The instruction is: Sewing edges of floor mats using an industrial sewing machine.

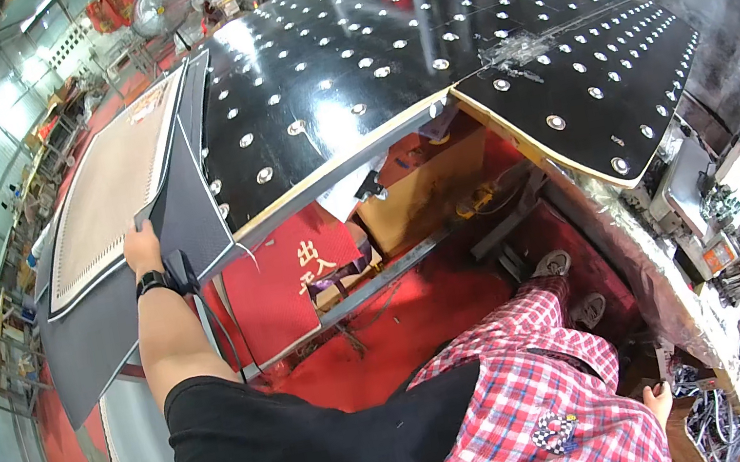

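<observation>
At the left, a beige mat point(107, 173) with a dark border and a stitched edge lies on top of several dark grey sheets point(193, 208). My left hand point(142, 249) is closed on the near right corner of this mat, and a bit of dark grey shows at the fingers. A black watch sits on that wrist, with a dark boxy object point(180, 272) beside it. Far to the lower right, my right hand point(659, 404) hangs beside the box of metal parts. Its fingers are curled and partly hidden; what they hold cannot be made out.
A large black tabletop point(316, 92) studded with metal ball rollers spreads ahead; its front has a notch. Sewing equipment point(712, 205) stands at the right. Below are a red mat point(285, 281), a metal frame bar point(388, 277) and a box of metal parts point(712, 428).
</observation>
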A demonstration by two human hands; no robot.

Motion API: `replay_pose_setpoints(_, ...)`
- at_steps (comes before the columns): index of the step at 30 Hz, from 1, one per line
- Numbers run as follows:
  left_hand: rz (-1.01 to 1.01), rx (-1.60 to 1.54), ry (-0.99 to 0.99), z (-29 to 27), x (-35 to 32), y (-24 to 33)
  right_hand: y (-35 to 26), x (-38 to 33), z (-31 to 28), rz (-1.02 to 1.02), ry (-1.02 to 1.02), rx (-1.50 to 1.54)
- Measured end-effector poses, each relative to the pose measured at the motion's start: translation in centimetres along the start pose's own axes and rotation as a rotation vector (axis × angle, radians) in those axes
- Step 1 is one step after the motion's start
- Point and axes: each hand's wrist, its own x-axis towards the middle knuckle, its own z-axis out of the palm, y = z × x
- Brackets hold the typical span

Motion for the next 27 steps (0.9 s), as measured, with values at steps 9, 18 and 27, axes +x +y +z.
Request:
replay_pose_setpoints(9, 0.26, -0.151, 0.738, -7.1, 2.6, 15.7, 1.8, 0.0, -0.3, -0.018, 0.062, 0.1)
replay_pose_setpoints(18, 1.288, -0.937, 0.481, -8.8, -25.1, 41.6, -3.7, 0.1, -1.5, 0.162, -0.063, 1.021)
replay_pose_setpoints(27, 1.985, -1.611, -0.273, -17.7, -48.5, 43.1, -16.0, 0.5, -7.7, 0.105, -0.174, 1.223)
